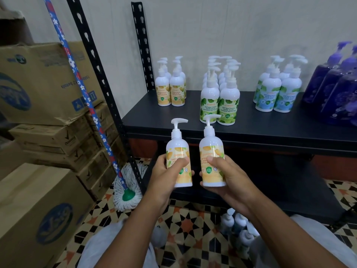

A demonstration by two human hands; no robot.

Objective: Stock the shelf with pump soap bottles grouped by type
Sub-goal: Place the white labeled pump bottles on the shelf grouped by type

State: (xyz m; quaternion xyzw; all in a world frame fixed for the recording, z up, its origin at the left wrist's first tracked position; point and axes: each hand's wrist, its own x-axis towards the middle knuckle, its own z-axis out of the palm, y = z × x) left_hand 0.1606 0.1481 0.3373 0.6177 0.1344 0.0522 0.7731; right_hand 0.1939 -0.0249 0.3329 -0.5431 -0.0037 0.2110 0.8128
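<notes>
Currently both hands are up in front of the black metal shelf [251,120], each wrapped around one white pump bottle with a yellow-orange label. Left hand [166,176] has its fingers curled round the lower body of the left yellow-label bottle [178,151], thumb pressed across the front of the label; right hand [226,176] grips the right yellow-label bottle [211,149] the same way, thumb on the label, fingers closed behind it. Both bottles are upright, pump heads pointing toward 3 o'clock, side by side and just apart, held below the shelf's front edge. On the shelf surface, groups run from 9 to 3 o'clock: a small cluster of matching yellow-label bottles [171,89] at the back left, a deeper double row of green-leaf-label white bottles [220,97] in the middle, a cluster of blue-and-green-label white bottles [278,91], then dark purple pump bottles [336,89] at the far right edge. Groups are well apart from each other. At 6 o'clock, on the patterned tiled floor [185,221], a few more white pump bottles [237,227] stand between the person's knees. At 9 o'clock sit stacked brown cardboard boxes [48,82], with a mop with a blue floral handle [92,113] leaning against the shelf's black perforated upright [100,74].
</notes>
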